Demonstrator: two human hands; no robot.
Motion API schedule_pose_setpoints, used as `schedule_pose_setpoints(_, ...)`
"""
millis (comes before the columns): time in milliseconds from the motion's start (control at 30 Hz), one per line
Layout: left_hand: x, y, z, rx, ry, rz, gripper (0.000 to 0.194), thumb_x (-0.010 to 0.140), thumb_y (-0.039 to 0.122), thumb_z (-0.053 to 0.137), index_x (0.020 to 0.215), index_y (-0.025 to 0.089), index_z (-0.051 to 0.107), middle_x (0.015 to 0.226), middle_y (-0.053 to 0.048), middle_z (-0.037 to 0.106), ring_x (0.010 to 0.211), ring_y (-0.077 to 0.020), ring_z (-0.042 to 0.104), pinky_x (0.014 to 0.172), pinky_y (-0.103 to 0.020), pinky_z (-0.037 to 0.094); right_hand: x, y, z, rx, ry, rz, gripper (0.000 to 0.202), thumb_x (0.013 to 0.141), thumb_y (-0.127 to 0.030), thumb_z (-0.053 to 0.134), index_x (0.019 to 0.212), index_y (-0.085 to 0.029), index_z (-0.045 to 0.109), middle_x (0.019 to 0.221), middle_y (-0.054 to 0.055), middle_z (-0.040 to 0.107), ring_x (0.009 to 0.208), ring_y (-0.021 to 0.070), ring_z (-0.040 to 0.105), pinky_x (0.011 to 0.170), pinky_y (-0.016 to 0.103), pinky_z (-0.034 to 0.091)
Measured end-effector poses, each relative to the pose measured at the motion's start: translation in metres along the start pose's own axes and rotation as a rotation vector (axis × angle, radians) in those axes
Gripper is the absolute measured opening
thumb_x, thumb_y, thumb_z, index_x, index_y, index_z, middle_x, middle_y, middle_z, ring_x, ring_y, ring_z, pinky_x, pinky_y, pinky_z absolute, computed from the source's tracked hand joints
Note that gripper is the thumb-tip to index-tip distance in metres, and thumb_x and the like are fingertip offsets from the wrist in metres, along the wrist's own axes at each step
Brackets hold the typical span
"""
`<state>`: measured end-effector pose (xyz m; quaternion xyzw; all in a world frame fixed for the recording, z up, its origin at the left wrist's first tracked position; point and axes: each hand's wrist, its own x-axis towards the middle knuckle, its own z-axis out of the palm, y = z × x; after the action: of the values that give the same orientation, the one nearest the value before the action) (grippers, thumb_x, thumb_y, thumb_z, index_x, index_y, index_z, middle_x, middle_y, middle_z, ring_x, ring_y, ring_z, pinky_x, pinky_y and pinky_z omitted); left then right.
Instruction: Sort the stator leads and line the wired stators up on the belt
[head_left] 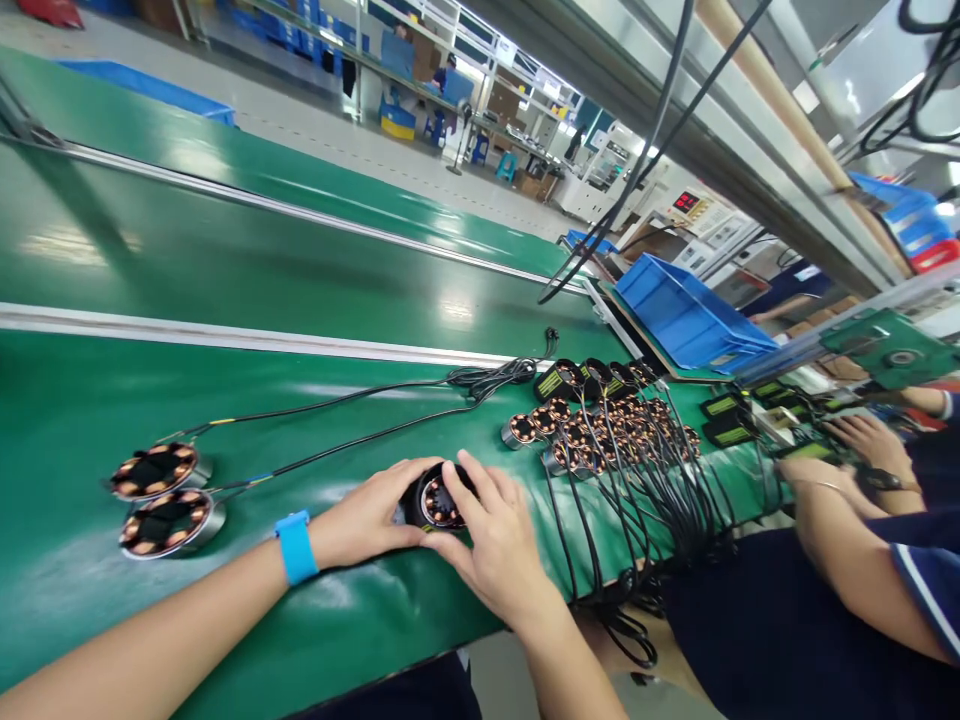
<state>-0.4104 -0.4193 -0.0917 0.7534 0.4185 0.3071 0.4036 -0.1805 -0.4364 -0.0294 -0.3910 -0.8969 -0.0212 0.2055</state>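
Centrally, hands (373, 512) (501, 545) gripping a black-cased coil (436, 506), two wired rings (171, 522) left, coil cluster (611, 435) right, blue bin (686, 312) beyond.

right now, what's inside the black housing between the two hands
Inside the black housing shows a round core with copper-coloured coils. The right hand covers part of it; the housing's bottom is hidden.

The left arm (187, 622) slants in from the lower left, the right arm (568, 655) extends from below, and left hand (381, 508) and right hand (501, 535) curl toward each other, gripping, thumb tips (414, 538) close together.
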Motion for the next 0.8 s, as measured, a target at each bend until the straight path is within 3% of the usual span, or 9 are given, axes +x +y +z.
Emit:
schedule_pose_setpoints(133, 0.001, -0.007, 0.000, -0.008, -0.041, 0.014, 0.078, 0.088, 0.057, 0.076, 0.153, 0.028, 0.044, 0.155, -0.012, 0.056, 0.139, -0.0328, 0.058, 0.118, -0.049, 0.049, -0.004, 0.000, 0.001, 0.002, 0.043, -0.010, 0.066, 0.104, -0.067, 0.053, 0.149, -0.019, 0.060, 0.159, 0.014, 0.051, 0.138, 0.0325, 0.050, 0.107, 0.048, 0.049)
schedule_pose_setpoints(200, 0.002, -0.008, 0.000, -0.011, -0.055, 0.000, 0.081, 0.088, 0.061, 0.076, 0.154, 0.028, 0.043, 0.156, -0.012, 0.055, 0.141, -0.0332, 0.056, 0.121, -0.050, 0.047, 0.001, 0.011, -0.005, 0.035, 0.113, 0.009, 0.056, 0.108, -0.062, 0.047, 0.145, -0.023, 0.063, 0.157, 0.011, 0.053, 0.138, 0.0281, 0.050, 0.110, 0.045, 0.046)
schedule_pose_setpoints(333, -0.003, 0.011, -0.003, 0.002, -0.088, -0.020, 0.095, 0.086, 0.069, 0.075, 0.161, 0.026, 0.034, 0.165, -0.014, 0.045, 0.151, -0.0337, 0.046, 0.128, -0.051, 0.040, 0.011, 0.059, -0.013, -0.166, 0.245, 0.215, 0.039, 0.108, -0.048, 0.053, 0.131, -0.023, 0.073, 0.143, 0.013, 0.063, 0.127, 0.0308, 0.057, 0.105, 0.048, 0.045)
schedule_pose_setpoints(433, -0.011, 0.038, -0.023, 0.108, -0.022, 0.052, 0.109, 0.081, 0.076, 0.075, 0.165, 0.025, 0.028, 0.170, -0.015, 0.036, 0.156, -0.0334, 0.039, 0.129, -0.047, 0.038, 0.013, 0.099, 0.001, -0.412, 0.145, 0.259, 0.035, 0.103, -0.045, 0.060, 0.117, -0.019, 0.079, 0.139, 0.018, 0.065, 0.123, 0.0393, 0.057, 0.097, 0.054, 0.046)
schedule_pose_setpoints(500, -0.020, 0.049, -0.056, 0.285, 0.173, 0.065, 0.093, 0.090, 0.075, 0.065, 0.164, 0.028, 0.032, 0.169, -0.012, 0.039, 0.156, -0.0303, 0.039, 0.130, -0.046, 0.037, 0.014, 0.121, 0.019, -0.476, 0.115, 0.206, 0.037, 0.103, -0.042, 0.055, 0.110, -0.016, 0.080, 0.137, 0.019, 0.065, 0.122, 0.0399, 0.058, 0.096, 0.055, 0.046)
schedule_pose_setpoints(600, -0.051, 0.046, -0.127, 0.659, 0.684, -0.099, 0.069, 0.103, 0.070, 0.044, 0.155, 0.025, 0.045, 0.161, -0.011, 0.050, 0.152, -0.0297, 0.043, 0.129, -0.050, 0.034, 0.012, 0.140, 0.043, -0.473, 0.206, 0.111, 0.046, 0.107, -0.042, 0.043, 0.096, -0.017, 0.081, 0.132, 0.019, 0.067, 0.117, 0.0387, 0.060, 0.092, 0.055, 0.047)
schedule_pose_setpoints(700, -0.102, 0.019, -0.200, 0.923, 1.095, -0.526, 0.094, 0.093, 0.087, 0.037, 0.155, 0.017, 0.045, 0.164, -0.018, 0.043, 0.151, -0.0438, 0.039, 0.121, -0.063, 0.036, 0.010, 0.139, 0.049, -0.380, 0.289, 0.107, 0.055, 0.109, -0.051, 0.038, 0.094, -0.020, 0.080, 0.131, 0.018, 0.068, 0.109, 0.0381, 0.063, 0.084, 0.054, 0.049)
schedule_pose_setpoints(767, -0.133, -0.004, -0.236, 0.919, 1.205, -0.662, 0.107, 0.091, 0.092, 0.030, 0.152, 0.006, 0.046, 0.167, -0.027, 0.029, 0.149, -0.0597, 0.030, 0.106, -0.076, 0.031, 0.011, 0.128, 0.041, -0.195, 0.334, 0.137, 0.057, 0.108, -0.059, 0.040, 0.098, -0.019, 0.080, 0.130, 0.019, 0.067, 0.102, 0.0343, 0.065, 0.078, 0.050, 0.052)
schedule_pose_setpoints(800, -0.145, -0.014, -0.249, 0.909, 1.205, -0.693, 0.109, 0.090, 0.095, 0.025, 0.143, 0.003, 0.053, 0.167, -0.027, 0.028, 0.147, -0.0613, 0.029, 0.100, -0.076, 0.028, 0.012, 0.121, 0.033, -0.077, 0.363, 0.169, 0.056, 0.107, -0.062, 0.043, 0.102, -0.019, 0.078, 0.130, 0.019, 0.066, 0.100, 0.0316, 0.067, 0.076, 0.047, 0.054)
